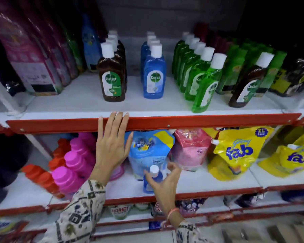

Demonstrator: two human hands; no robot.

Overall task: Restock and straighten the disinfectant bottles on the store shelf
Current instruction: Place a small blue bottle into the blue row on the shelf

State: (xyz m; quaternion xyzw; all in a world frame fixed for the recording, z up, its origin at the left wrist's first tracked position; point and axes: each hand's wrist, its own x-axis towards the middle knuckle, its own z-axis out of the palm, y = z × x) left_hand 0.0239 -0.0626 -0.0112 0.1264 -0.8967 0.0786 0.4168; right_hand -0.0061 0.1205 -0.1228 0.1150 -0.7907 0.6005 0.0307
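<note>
On the upper shelf (88,104) stand rows of white-capped Dettol bottles: a brown row (111,76), a blue row (154,74), a leaning green row (198,74), and one brown bottle (247,83) tilted at the right. My left hand (111,142) is flat and open, its fingertips resting on the red shelf edge (200,121) below the brown row. Lower down, my right hand (165,185) grips a small blue bottle (152,179) with a white cap, held in front of the lower shelf.
Tall purple and green refill packs (33,55) stand at the upper left, green pouches (239,67) at the upper right. The lower shelf holds pink and orange bottles (72,171), a blue pouch (149,148), a pink pouch (189,146) and yellow "fab" pouches (239,151).
</note>
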